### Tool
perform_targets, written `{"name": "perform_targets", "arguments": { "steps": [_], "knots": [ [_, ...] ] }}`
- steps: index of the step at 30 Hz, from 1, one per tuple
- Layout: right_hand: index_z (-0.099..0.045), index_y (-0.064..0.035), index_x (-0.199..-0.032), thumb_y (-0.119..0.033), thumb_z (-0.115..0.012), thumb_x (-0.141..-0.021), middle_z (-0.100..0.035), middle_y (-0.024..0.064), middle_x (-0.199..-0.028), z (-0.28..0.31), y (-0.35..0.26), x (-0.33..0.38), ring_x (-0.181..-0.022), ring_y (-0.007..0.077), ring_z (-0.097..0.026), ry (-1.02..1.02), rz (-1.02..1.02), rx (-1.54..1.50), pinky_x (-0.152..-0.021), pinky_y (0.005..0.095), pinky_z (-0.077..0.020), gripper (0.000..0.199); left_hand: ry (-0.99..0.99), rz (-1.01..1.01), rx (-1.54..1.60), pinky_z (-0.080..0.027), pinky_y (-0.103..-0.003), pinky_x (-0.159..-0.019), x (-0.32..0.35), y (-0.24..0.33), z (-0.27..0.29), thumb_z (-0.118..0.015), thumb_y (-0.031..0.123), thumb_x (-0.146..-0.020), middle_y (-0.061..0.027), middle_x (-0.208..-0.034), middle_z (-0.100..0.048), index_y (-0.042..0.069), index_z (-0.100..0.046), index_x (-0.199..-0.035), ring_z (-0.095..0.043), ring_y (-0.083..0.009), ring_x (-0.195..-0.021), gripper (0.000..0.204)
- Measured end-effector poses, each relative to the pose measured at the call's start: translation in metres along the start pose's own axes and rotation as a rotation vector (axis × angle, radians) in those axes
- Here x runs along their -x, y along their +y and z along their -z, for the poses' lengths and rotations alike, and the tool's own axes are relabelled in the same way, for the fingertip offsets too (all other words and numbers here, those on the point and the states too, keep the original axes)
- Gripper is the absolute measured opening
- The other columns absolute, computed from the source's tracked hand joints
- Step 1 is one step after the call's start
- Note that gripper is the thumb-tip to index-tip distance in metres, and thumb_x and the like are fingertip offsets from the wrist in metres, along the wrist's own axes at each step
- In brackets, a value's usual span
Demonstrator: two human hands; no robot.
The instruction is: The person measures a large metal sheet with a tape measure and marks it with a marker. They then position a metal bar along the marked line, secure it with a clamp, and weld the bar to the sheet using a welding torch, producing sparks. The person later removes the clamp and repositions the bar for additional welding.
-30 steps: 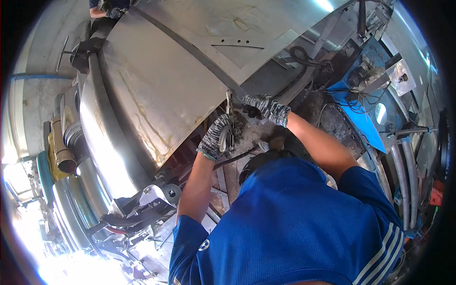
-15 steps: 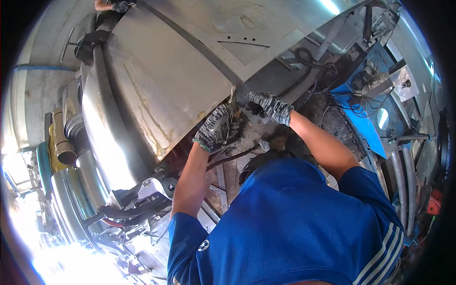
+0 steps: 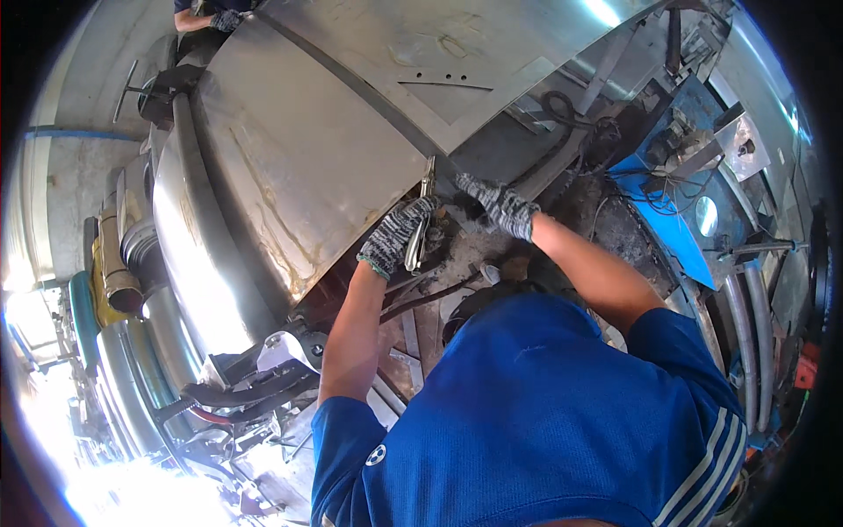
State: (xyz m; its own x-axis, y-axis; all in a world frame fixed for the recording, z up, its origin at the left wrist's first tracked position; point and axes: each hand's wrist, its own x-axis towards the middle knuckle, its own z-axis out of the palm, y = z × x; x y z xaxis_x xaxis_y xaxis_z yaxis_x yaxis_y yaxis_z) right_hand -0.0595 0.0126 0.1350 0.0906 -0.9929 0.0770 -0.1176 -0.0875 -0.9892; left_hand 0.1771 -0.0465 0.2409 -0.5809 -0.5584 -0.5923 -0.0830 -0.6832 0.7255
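Observation:
My left hand [image 3: 399, 230], in a black-and-white knit glove, is closed around silver locking pliers [image 3: 417, 253]. The jaws point away from me and meet the near corner of a large, smudged metal sheet [image 3: 316, 149]. My right hand [image 3: 505, 207], in a matching glove, reaches leftward across a gap from the pliers. Its fingers look stretched out beside the edge of a dark metal plate [image 3: 518, 154]; its palm side is hidden. A second sheet [image 3: 421, 53] lies beyond, separated from the first by a dark strip.
A co-worker's gloved hand [image 3: 228, 19] is at the sheet's far end. Curved shiny metal [image 3: 180, 211] and rolled pipes [image 3: 123, 290] stand at left. To the right are a blue metal frame [image 3: 663, 224], cables [image 3: 606, 132] and grey tubes [image 3: 746, 342].
The pliers' handles have swung slightly and show more plainly beneath my left hand, whose fingers have shifted right over them. My right hand has dipped slightly. The co-worker's arm shows more.

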Motion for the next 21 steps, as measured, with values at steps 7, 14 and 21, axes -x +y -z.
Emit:
{"name": "perform_targets", "arguments": {
  "steps": [7,14,21],
  "knots": [
    [-0.058,-0.0214,-0.14,-0.054,-0.063,-0.097,-0.058,-0.0004,-0.105,-0.082,-0.094,0.059,-0.089,0.0117,-0.054,-0.422,-0.336,-0.559,-0.071,0.0363,-0.0548,0.054,-0.005,-0.177,-0.162,-0.06,-0.029,-0.07,-0.019,-0.021,0.02,-0.061,0.02,-0.104,-0.0047,-0.099,-0.071,0.003,-0.065,-0.123,-0.069,-0.0142,-0.079,0.026],
    [-0.064,-0.0096,-0.124,-0.042,-0.065,-0.097,-0.068,0.0057,-0.102,-0.133,-0.103,0.021,-0.089,0.0194,-0.069,-0.109,-0.492,-0.338,-0.076,0.0365,-0.06,0.042,0.013,-0.235,-0.27,-0.058,-0.03,-0.072,-0.016,-0.014,0.016,-0.062,0.02,-0.104,-0.0039,-0.095,-0.07,0.003,-0.064,-0.124,-0.067,-0.0134,-0.079,0.027],
    [-0.061,-0.0085,-0.13,-0.042,-0.057,-0.103,-0.069,0.0056,-0.107,-0.12,-0.101,0.023,-0.096,0.0203,-0.067,-0.026,0.015,0.079,-0.082,0.0358,-0.0559,0.043,-0.053,-0.354,-0.325,-0.055,-0.031,-0.087,-0.025,-0.036,0.045,-0.07,0.024,-0.097,-0.0064,-0.112,-0.07,0.0,-0.064,-0.129,-0.066,-0.0176,-0.098,0.04]
  ]
}}
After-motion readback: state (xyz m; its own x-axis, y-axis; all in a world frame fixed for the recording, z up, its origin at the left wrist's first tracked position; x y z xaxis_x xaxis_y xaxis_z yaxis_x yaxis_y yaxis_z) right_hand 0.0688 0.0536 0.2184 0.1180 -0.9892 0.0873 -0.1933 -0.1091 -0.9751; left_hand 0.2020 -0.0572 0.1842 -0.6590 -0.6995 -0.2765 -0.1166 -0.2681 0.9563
